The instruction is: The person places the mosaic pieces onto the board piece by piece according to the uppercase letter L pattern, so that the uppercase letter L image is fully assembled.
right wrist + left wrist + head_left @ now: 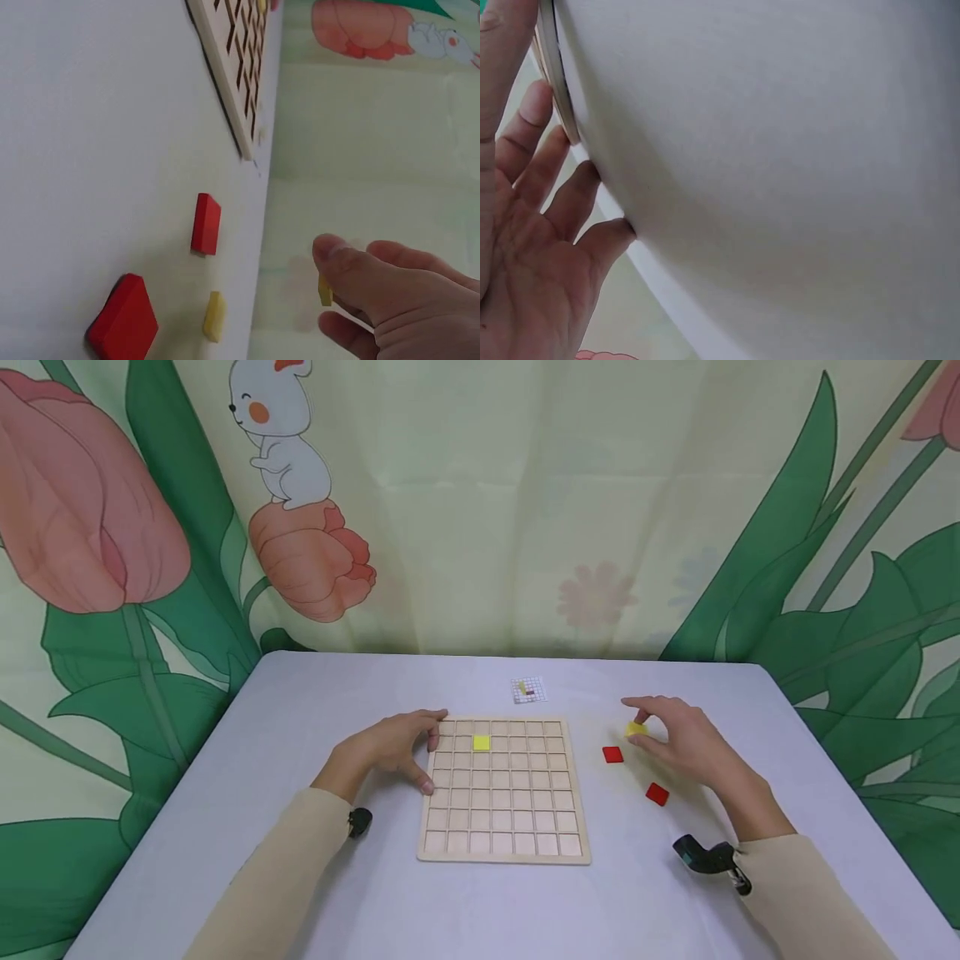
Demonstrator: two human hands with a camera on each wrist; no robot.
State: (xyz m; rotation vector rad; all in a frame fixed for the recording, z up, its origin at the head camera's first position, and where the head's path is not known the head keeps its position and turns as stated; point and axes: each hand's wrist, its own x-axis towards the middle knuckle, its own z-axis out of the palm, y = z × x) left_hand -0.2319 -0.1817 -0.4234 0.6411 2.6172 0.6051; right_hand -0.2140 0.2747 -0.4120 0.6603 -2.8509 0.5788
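A wooden grid board (501,801) lies flat on the table, with one yellow square tile (482,742) in its upper rows. At the board's left edge my left hand (393,744) rests with spread fingers, the thumb touching the side and the fingertips near the upper left corner. To the right of the board, my right hand (681,737) pinches a yellow tile (325,291) between thumb and fingers, raised off the table. Below it in the right wrist view, another yellow tile (214,316) lies on the cloth. Two red tiles, one nearer the board (612,754) and one closer to me (657,794), lie nearby.
A small card with a printed grid pattern (528,690) lies behind the board. The white-covered table (510,910) ends at a patterned curtain (480,527). Black camera mounts sit at both wrists, the right one (708,857) jutting over the table.
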